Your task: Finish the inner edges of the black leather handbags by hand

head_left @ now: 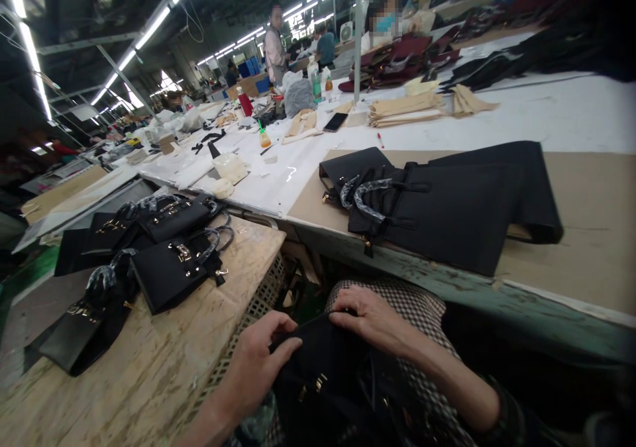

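On my lap, over a black-and-white checked cloth [427, 301], lies a black handbag [328, 361] with small gold-coloured metal fittings. My left hand [258, 351] grips its upper left edge between thumb and curled fingers. Further along the same edge, my right hand [365, 311] pinches the black material, with fingers bent over it. The bag's lower part is dark and runs out of view at the bottom. Ahead on the white table, an unfinished-looking black bag [447, 202] lies flat, its handles wrapped in clear plastic.
Several black handbags [169, 261] with gold hardware lie on a wooden board [163, 361] at my left. Beige strips [405, 109], a phone [336, 122] and a small glue bottle [264, 136] rest on the long table. A metal post [358, 36] rises from it. Other people stand farther back.
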`<state>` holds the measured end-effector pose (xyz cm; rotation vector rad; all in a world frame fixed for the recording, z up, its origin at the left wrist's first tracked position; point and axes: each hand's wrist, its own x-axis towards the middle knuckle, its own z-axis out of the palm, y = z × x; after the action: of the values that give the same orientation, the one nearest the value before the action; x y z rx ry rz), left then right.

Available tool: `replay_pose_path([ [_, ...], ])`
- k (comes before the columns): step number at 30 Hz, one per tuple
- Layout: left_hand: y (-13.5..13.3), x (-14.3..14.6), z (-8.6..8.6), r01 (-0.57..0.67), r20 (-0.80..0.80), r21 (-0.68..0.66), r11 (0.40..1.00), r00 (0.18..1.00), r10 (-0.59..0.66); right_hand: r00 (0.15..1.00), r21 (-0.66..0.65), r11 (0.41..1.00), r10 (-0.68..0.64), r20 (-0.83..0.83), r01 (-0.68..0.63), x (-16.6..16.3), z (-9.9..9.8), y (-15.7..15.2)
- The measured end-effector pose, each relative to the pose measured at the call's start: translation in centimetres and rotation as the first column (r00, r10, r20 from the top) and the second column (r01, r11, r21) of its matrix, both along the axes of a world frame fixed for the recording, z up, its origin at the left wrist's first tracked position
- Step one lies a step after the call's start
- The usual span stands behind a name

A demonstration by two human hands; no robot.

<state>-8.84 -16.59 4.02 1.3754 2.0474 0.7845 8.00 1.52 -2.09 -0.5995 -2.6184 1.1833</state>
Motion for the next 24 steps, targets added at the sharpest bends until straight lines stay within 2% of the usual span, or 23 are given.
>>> replay_pose_path([
  [4,-0.1,0.8,-0.8,0.076,-0.193,0.102,0.992,0.98,-0.055,0.999,0.071,0.997,0.024,-0.032,-0.022,0.1,0.1,-0.4],
  [9,0.4,1.2,-1.6,0.112,-0.344,0.124,0.986,0.937,-0.063,0.998,0.097,0.995,0.023,-0.056,-0.018,0.8,0.2,-0.8],
  [13,0.9,1.1,-1.7,0.112,-0.405,0.09,0.99,0.912,-0.066,0.995,0.123,0.992,0.033,-0.094,-0.021,1.4,0.3,-1.3],
  [18,1.3,1.2,-0.8,0.143,-0.423,-0.005,0.99,0.896,-0.132,0.993,0.144,0.989,0.044,-0.109,-0.028,1.7,0.5,-1.7],
  [24,1.6,1.3,-0.8,0.129,-0.448,-0.02,0.991,0.885,-0.124,0.992,0.176,0.984,0.05,-0.118,-0.029,1.5,0.2,-1.3],
])
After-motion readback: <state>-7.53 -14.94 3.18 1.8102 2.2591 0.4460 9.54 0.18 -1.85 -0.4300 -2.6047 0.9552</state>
